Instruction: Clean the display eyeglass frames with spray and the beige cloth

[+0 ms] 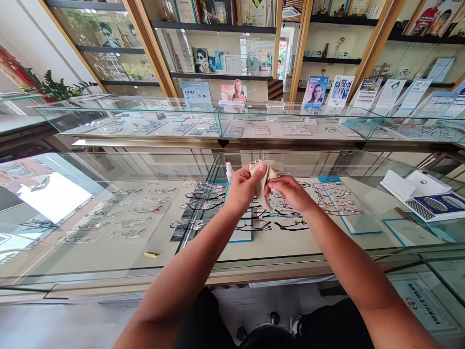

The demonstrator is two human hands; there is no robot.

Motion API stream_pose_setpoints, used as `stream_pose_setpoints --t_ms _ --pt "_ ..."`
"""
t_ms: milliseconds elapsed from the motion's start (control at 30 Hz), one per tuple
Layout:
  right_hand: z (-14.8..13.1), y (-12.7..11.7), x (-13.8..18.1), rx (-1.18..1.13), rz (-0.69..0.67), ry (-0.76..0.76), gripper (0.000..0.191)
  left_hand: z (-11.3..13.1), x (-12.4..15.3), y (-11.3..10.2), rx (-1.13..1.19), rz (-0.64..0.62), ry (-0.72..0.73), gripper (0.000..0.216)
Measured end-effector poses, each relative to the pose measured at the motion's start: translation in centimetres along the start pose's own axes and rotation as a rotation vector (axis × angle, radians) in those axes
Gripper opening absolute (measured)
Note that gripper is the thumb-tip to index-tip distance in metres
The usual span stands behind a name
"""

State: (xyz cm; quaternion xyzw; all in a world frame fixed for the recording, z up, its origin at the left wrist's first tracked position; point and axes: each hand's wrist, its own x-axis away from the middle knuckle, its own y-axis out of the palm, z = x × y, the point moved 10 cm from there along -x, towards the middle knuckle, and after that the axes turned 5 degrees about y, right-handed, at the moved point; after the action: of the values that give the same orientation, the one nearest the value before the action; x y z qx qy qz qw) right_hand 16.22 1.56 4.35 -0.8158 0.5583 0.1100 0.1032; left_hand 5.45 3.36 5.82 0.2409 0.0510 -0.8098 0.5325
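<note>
The left hand (244,188) and right hand (291,192) each pinch a soft, crumpled beige cloth (263,186) in a closed grip, above the glass-topped bench (283,246). Handling appears under way; what remains, and any enclosed object, cannot be told. Left: a smooth white nozzle-topped bottle (229,171). Below: thin-rimmed, curved spectacle frames (209,196).

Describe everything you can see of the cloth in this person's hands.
The cloth is small, pale beige and soft-looking, with no print that I can make out. It is bunched and creased, one part folded over the top and a loose tail hanging down. The left hand pinches it with the thumb on top; the right hand grips its other side. It is held up over the glass display case. Whether it wraps anything cannot be told.
</note>
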Motion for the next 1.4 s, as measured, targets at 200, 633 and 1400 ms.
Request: stream_pose_setpoints --t_ms 200,633,1400 --pt "-0.4 -0.6 0.1 0.023 0.037 0.011 0.033 -1.1 -0.9 -1.2 0.069 0.03 -0.067 0.063" --pt "-0.4 -1.6 -0.2 -0.07 0.06 0.03 0.033 -0.1 -1.1 -0.6 0.005 -0.166 -0.079 0.05" --pt "0.2 -2.2 -0.5 -0.049 0.093 0.04 0.036 -0.2 -1.3 -0.3 0.055 -0.14 -0.05 0.052"
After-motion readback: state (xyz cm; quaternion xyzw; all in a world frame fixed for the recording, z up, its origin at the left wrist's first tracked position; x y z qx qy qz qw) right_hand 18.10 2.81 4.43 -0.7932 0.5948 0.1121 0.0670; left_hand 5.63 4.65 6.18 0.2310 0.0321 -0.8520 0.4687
